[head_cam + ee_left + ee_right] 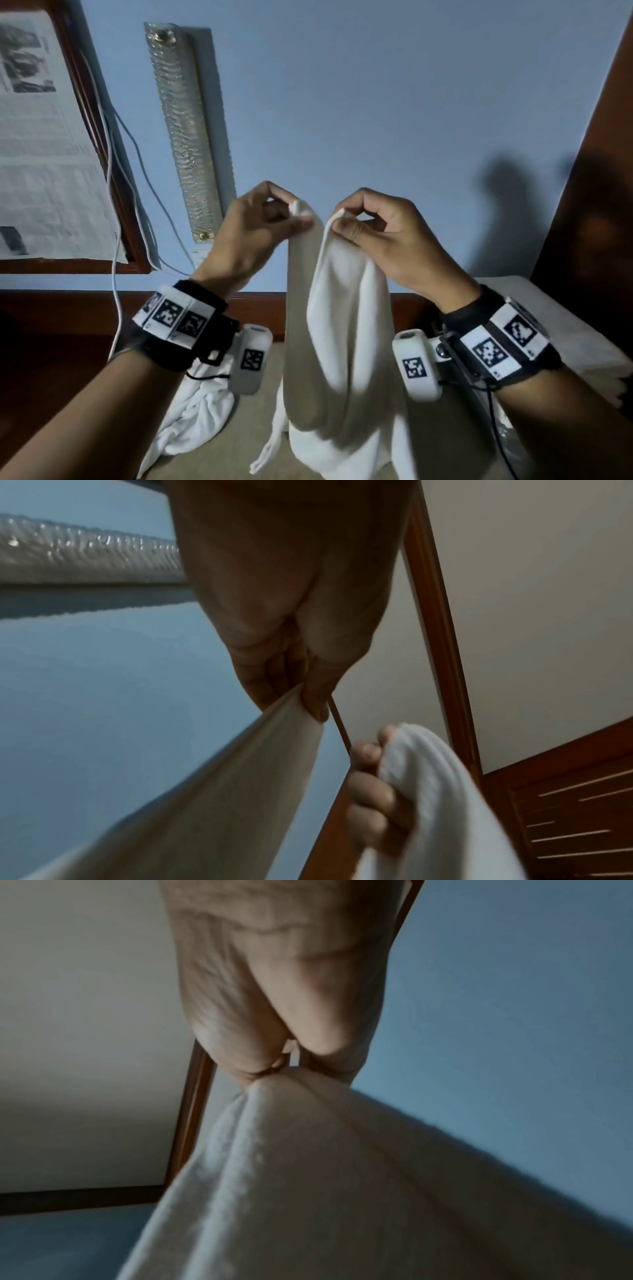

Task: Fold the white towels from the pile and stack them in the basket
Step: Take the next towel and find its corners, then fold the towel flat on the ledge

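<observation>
While both hands are raised in front of the blue wall, entries run from largest item down.
Wall [376,102]: blue, behind everything; a ribbed glass light fitting [185,137] is mounted on it, with white cables [116,205] hanging to its left.
Surface below [239,428]: beige, carries the cloth; whether it is a table or a bed cannot be told.
Held towel [339,342]: white, hanging lengthwise from two top corners, lower end bunched on the beige surface.
Towel pile [195,411]: crumpled white cloth lying on the surface, left of the held towel, under the left wrist.
Folded white cloth [565,342]: at the right edge, behind the right wrist; blurred.
Left hand [253,233]: thumb and forefinger pinch the towel's left corner; remaining fingers curled.
Right hand [383,233]: thumb and forefinger pinch the right corner, just beside the left hand.
Basket: cannot be made out in any view.
</observation>
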The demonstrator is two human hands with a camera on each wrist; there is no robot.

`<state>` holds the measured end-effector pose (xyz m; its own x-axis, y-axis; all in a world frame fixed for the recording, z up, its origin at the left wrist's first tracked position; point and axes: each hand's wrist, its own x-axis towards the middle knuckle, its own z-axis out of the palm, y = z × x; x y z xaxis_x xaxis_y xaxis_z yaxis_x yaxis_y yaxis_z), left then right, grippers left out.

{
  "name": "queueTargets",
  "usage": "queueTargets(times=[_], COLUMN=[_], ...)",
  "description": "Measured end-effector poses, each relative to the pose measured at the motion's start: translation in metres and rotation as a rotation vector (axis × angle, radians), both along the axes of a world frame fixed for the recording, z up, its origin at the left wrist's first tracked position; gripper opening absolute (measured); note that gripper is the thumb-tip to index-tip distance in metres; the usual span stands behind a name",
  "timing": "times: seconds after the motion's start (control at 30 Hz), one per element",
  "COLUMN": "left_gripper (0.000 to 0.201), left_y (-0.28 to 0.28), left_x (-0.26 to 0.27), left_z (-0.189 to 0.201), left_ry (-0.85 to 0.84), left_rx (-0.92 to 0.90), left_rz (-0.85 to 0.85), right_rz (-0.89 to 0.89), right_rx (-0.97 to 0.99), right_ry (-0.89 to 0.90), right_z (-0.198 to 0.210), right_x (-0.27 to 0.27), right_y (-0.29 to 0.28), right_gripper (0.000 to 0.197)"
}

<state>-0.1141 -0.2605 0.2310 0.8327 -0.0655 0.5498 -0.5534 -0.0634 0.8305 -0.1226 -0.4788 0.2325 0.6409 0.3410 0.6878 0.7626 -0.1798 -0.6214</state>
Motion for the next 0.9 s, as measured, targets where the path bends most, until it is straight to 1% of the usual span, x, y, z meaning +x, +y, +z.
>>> queueTargets(times=[0.1,0.23,0.33,0.43,0.5,0.57,0.67,0.7,0.77,0.8,0.83,0.87,0.9], left_gripper=[0.019,0.014,0.017,0.029,0.035,0.037,0.035,0.029,0.013,0.009,0.01,0.013,0.012], left_y=[-0.01,-0.015,-0.013,-0.01,-0.008,-0.006,-0.006,-0.007,-0.006,-0.002,0.005,0.013,0.023], left_x=[-0.013,-0.023,-0.029,-0.034,-0.034,-0.032,-0.023,-0.021,-0.016,-0.014,-0.015,-0.017,-0.02], left_z=[-0.013,-0.029,-0.036,-0.037,-0.037,-0.039,-0.055,-0.063,-0.092,-0.113,-0.134,-0.154,-0.17], left_ry=[0.003,0.039,0.053,0.059,0.069,0.08,0.096,0.09,0.081,0.1,0.16,0.233,0.323], left_rx=[-0.039,-0.045,-0.031,-0.013,0.017,0.063,0.092,0.169,0.418,0.539,0.639,0.693,0.706], left_rz=[-0.006,-0.017,-0.006,-0.017,-0.021,-0.014,0.015,0.055,0.173,0.223,0.254,0.257,0.269], right_rz=[-0.037,-0.118,-0.172,-0.164,-0.17,-0.207,-0.279,-0.306,-0.391,-0.444,-0.499,-0.553,-0.598], right_rx=[-0.01,0.004,0.018,-0.013,-0.075,-0.116,-0.149,-0.155,-0.133,-0.105,-0.072,-0.041,-0.026], right_ry=[0.004,0.001,0.019,0.055,0.001,-0.102,-0.194,-0.214,-0.258,-0.28,-0.298,-0.304,-0.295], right_z=[-0.007,-0.023,-0.033,-0.038,-0.04,-0.045,-0.057,-0.062,-0.069,-0.07,-0.069,-0.068,-0.068], right_x=[-0.005,0.0,0.005,0.008,0.006,0.003,0.005,0.007,0.012,0.016,0.021,0.026,0.032], right_y=[0.008,0.014,0.014,0.012,0.012,0.014,0.018,0.019,0.017,0.012,0.006,-0.002,-0.011], right_gripper=[0.006,0.009,0.018,0.028,0.027,0.017,0.012,0.012,0.01,0.01,0.011,0.012,0.013])
